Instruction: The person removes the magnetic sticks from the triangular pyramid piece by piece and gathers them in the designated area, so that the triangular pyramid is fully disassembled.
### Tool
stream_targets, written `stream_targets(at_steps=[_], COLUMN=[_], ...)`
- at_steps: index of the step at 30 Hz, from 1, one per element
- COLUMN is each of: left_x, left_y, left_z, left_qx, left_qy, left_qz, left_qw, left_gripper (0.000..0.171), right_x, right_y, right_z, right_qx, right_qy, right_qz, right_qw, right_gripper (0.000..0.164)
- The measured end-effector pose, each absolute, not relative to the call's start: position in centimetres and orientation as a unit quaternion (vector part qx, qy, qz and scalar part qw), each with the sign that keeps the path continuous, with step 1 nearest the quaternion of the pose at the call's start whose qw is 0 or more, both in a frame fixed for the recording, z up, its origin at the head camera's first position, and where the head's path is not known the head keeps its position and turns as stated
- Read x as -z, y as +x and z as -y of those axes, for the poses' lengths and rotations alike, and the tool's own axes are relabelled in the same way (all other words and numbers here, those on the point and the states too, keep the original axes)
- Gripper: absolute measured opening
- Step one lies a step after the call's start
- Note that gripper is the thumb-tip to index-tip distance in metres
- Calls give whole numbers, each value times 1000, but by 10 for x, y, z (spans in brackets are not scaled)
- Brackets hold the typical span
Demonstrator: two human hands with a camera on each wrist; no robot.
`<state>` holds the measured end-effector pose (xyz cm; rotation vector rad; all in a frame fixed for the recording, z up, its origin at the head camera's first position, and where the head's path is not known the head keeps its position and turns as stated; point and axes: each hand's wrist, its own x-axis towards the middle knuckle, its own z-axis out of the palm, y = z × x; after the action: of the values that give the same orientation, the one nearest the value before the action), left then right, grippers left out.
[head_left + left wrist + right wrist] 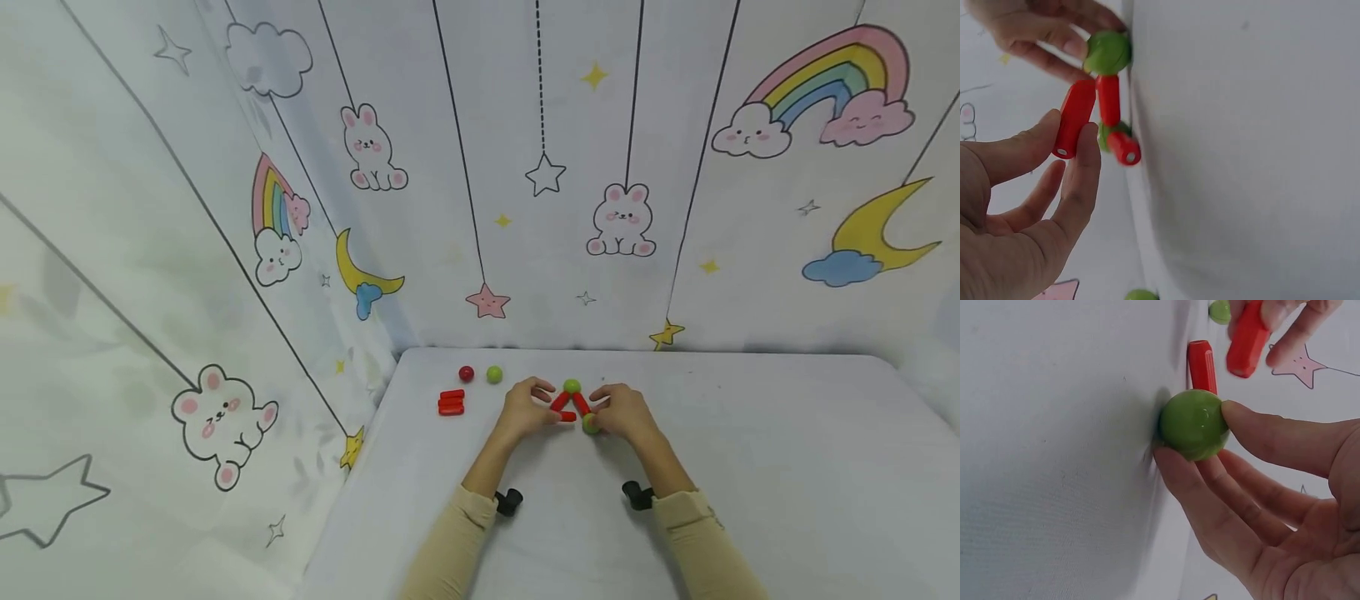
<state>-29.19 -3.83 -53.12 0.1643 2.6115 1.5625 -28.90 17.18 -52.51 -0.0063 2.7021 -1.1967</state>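
My left hand (522, 408) pinches a short red rod (1075, 120) between thumb and fingertip; a small silvery disc shows in the rod's end. With thumb and fingers, my right hand (624, 411) holds a green ball (1194, 424) low at the table surface. From this ball a red rod (1109, 100) runs to a second green ball (572, 387) farther back. Another red rod (559, 402) slants from that far ball toward my left hand, so the two rods form an upside-down V. In the head view, the held rod lies between both hands, below the V.
To the left on the white table (787, 467) are several loose red rods (452, 403) in a stack-like row. Behind them sit a red ball (467, 374) and a green ball (494, 375). A printed curtain (547, 250) hangs behind the table's back edge.
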Motion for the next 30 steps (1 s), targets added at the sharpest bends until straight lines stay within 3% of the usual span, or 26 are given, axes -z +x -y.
stream_targets(at_steps=[30], left_x=[518], left_y=[-288], left_z=[145], left_qx=[-606], left_qy=[41], left_qz=[-794], left_qw=[37], left_gripper=[58], right_x=[526], right_y=[-289], right_z=[-171], right_qx=[402], right_qy=[6], right_qz=[-910], right_qw=[101], right_gripper=[39])
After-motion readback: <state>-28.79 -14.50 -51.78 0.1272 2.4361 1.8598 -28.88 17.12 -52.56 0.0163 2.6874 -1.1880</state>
